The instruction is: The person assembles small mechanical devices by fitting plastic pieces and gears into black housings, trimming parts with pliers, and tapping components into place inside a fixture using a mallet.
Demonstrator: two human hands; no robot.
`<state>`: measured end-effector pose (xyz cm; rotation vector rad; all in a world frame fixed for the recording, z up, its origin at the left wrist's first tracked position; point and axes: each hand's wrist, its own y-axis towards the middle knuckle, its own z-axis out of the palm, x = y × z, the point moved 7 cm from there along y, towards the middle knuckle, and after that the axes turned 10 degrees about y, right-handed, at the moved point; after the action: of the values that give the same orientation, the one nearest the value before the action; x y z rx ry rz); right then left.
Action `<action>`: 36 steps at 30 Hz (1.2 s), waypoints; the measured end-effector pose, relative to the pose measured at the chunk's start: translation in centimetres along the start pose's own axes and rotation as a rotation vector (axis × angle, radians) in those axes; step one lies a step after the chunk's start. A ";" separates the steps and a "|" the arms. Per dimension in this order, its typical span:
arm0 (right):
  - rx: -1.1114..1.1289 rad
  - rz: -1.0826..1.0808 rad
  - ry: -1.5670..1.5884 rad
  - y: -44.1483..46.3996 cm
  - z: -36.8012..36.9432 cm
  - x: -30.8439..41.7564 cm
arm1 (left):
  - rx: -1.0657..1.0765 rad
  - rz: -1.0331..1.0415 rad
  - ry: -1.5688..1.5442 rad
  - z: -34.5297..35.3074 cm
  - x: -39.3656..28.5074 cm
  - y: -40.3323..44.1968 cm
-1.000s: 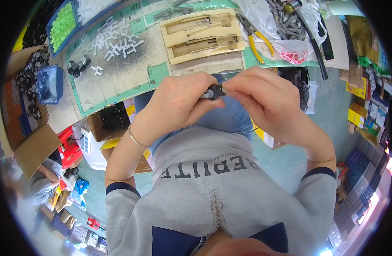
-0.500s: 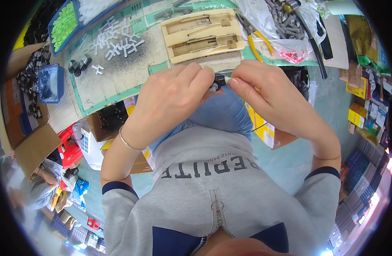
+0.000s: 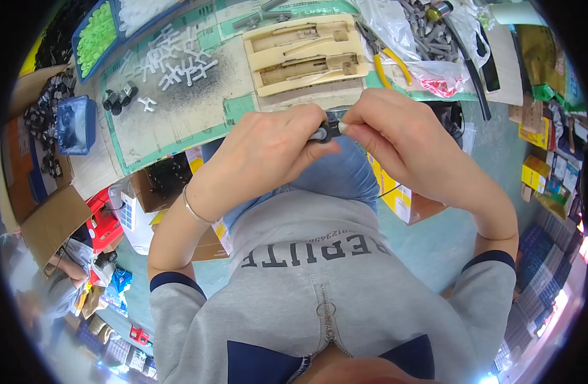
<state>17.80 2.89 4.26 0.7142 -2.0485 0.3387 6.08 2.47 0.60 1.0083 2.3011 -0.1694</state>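
Observation:
Above my lap, near the table's front edge, my left hand (image 3: 274, 144) is closed round a small black part (image 3: 326, 132) with a grey end. Thumb and forefinger of my right hand (image 3: 393, 131) pinch a small white piece (image 3: 342, 127) at the right side of the black part. My fingers hide much of both pieces. Beyond my hands lies a cream-coloured fixture (image 3: 306, 80) with two long recesses.
Pliers with yellow handles (image 3: 382, 57) lie right of the fixture, beside a plastic bag of grey parts (image 3: 428, 32). White branched pieces (image 3: 172, 61), several black parts (image 3: 118, 99) and a blue bin (image 3: 76, 126) are to the left. A co-worker's arm (image 3: 70, 265) shows at lower left.
Over the last second, my right hand has drawn back slightly and a white piece now shows between its fingertips. My left hand rose, then came lower again, and the black part turned with it.

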 end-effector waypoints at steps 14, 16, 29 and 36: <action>-0.048 0.053 -0.038 0.7 -0.5 0.2 | -0.217 0.060 0.243 -1.1 -0.4 0.6; -0.111 -0.070 -0.146 0.7 -1.1 1.8 | -0.259 0.054 0.142 -1.3 -0.3 0.5; -0.125 -0.052 -0.074 1.1 -2.6 2.8 | -0.456 0.116 -0.268 -1.9 1.1 -0.9; -0.064 -0.097 0.012 1.5 -1.8 3.2 | -0.400 0.110 -0.187 -1.8 0.6 -0.6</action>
<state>16.75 3.81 7.94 0.7672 -1.9961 0.2205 4.42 3.05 1.60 0.8671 1.9974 0.2249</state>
